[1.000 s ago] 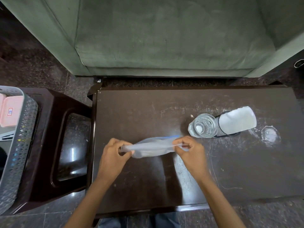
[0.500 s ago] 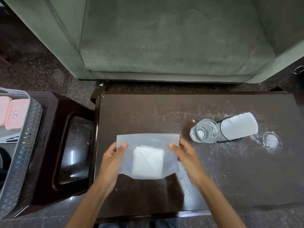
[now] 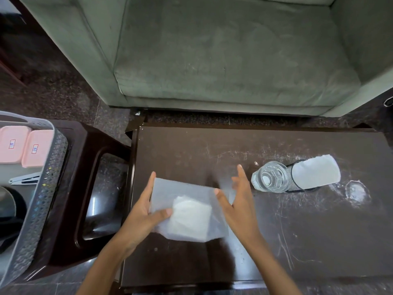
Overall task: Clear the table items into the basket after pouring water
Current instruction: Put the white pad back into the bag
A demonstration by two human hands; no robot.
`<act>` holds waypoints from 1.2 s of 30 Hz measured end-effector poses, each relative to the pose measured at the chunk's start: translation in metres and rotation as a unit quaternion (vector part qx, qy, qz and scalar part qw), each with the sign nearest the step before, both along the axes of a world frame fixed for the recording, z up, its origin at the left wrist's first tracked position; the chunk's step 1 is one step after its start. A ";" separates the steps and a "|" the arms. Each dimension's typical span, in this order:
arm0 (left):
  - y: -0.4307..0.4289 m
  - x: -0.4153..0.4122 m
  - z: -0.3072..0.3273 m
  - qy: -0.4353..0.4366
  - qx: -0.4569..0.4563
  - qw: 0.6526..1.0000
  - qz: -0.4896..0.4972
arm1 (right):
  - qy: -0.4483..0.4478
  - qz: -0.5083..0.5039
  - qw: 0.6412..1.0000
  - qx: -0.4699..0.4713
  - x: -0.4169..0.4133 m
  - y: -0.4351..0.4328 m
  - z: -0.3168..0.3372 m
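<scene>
A translucent plastic bag (image 3: 187, 211) with a white folded pad inside hangs tilted above the dark wooden table (image 3: 319, 241). My left hand (image 3: 144, 213) grips its left edge, thumb across the front. Beside the bag's right edge my right hand (image 3: 238, 203) is off it, fingers spread. To the right stands a clear glass (image 3: 269, 179), touching a black mesh holder (image 3: 291, 177) that holds a white cloth (image 3: 314, 172). The grey perforated basket (image 3: 40, 192) sits at the far left.
The basket rests on a dark stool (image 3: 89, 188) left of the table and holds two pink boxes (image 3: 25, 145) and dark items. A green sofa (image 3: 223, 56) stands behind the table. A wet ring (image 3: 357, 191) marks the table's right side.
The bag went from stretched flat between both hands to held upright, then tilted. My right hand has let go and opened. My left hand still holds the bag.
</scene>
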State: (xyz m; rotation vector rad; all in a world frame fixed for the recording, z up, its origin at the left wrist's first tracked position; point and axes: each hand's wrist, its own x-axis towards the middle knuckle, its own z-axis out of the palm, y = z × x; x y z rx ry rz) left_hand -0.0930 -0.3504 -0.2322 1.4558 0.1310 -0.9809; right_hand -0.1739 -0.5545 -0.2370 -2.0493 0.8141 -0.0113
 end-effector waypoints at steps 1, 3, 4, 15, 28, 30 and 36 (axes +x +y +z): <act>0.000 0.000 0.000 -0.011 0.004 1.000 -0.014 | -0.006 0.059 0.997 -0.051 0.006 -0.003 0.007; 0.000 0.000 0.001 -0.013 -0.006 0.999 -0.048 | 0.014 0.193 0.979 -0.066 0.024 -0.004 0.019; -0.001 -0.001 0.002 -0.008 -0.017 0.998 -0.063 | 0.056 0.239 0.969 -0.005 0.035 -0.003 0.022; 0.034 0.005 0.018 0.003 -0.007 1.000 0.019 | 0.065 0.213 0.926 0.305 0.074 0.031 0.021; 0.118 0.040 0.068 -0.147 0.095 0.948 0.267 | 0.002 0.104 0.872 0.478 0.103 0.106 0.071; 0.130 0.045 0.079 -0.141 0.101 0.943 0.285 | 0.029 0.132 0.867 0.480 0.103 0.124 0.082; 0.167 0.051 0.147 -0.183 0.035 0.964 0.189 | 0.008 0.218 0.881 0.419 0.132 0.139 0.136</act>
